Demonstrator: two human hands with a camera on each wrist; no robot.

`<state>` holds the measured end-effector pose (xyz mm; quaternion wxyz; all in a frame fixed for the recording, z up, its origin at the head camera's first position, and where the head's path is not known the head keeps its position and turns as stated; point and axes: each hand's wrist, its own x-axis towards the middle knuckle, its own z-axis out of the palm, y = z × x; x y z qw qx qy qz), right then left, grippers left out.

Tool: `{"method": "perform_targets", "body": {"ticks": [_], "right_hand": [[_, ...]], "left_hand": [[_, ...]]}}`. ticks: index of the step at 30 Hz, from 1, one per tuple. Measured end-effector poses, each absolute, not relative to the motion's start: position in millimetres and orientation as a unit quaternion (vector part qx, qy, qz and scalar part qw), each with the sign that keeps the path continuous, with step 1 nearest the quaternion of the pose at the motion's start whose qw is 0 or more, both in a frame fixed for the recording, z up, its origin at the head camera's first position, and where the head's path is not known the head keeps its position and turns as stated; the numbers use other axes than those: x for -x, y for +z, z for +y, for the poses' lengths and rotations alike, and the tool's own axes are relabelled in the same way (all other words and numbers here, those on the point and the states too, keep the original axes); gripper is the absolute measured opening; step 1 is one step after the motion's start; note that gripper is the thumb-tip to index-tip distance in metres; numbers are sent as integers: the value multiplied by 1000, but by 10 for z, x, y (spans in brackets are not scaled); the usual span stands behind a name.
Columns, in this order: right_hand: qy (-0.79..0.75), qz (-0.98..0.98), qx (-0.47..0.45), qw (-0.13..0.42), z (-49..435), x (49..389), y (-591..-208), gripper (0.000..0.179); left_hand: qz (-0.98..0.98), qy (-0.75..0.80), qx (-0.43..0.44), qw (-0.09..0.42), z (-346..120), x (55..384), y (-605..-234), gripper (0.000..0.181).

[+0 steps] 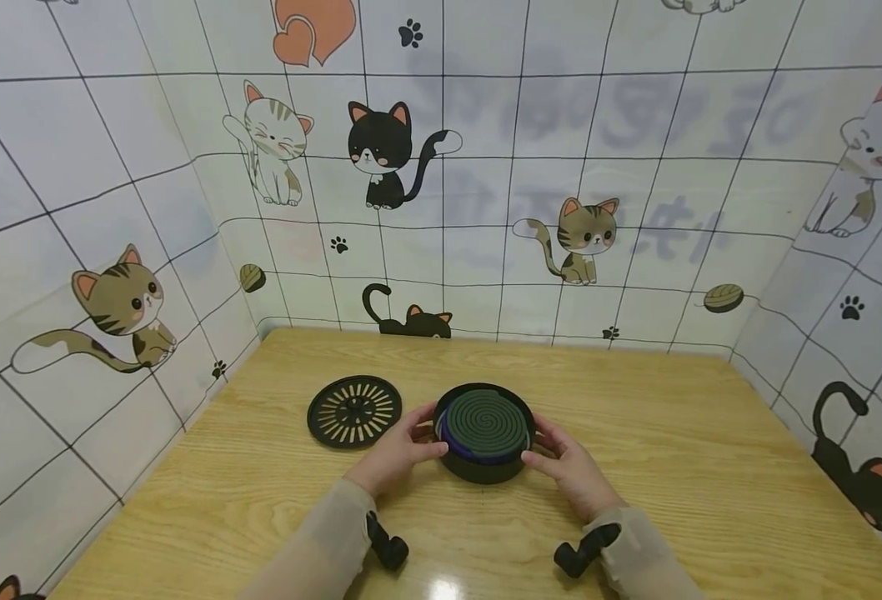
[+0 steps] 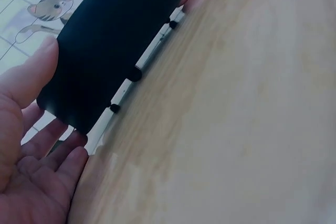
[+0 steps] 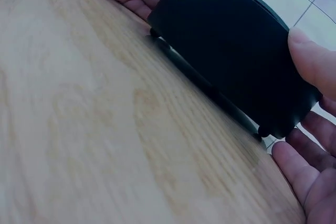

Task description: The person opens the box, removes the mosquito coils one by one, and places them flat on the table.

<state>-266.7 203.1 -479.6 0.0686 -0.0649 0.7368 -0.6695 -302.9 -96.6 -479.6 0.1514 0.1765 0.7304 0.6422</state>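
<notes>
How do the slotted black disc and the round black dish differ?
Build: the slotted disc is flat and pierced by radial slots; the dish has a tall, solid side wall.
Contents: the dish contains a green coil; the disc carries nothing.
Handling: the left hand and right hand hold the dish; the disc lies unheld on the table.
Shared: both are round and black.

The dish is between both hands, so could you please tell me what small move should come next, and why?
I would probably settle the dish onto the table before letting go: the left hand and right hand grip its sides, and whether its feet all touch down is unclear.
</notes>
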Motion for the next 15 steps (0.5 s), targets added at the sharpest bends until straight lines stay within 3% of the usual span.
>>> {"method": "perform_targets", "body": {"ticks": [15], "right_hand": [[-658, 745, 64, 90, 2079, 2716, -4757, 78]], "left_hand": [[711, 656, -202, 153, -951, 3039, -4814, 82]]}}
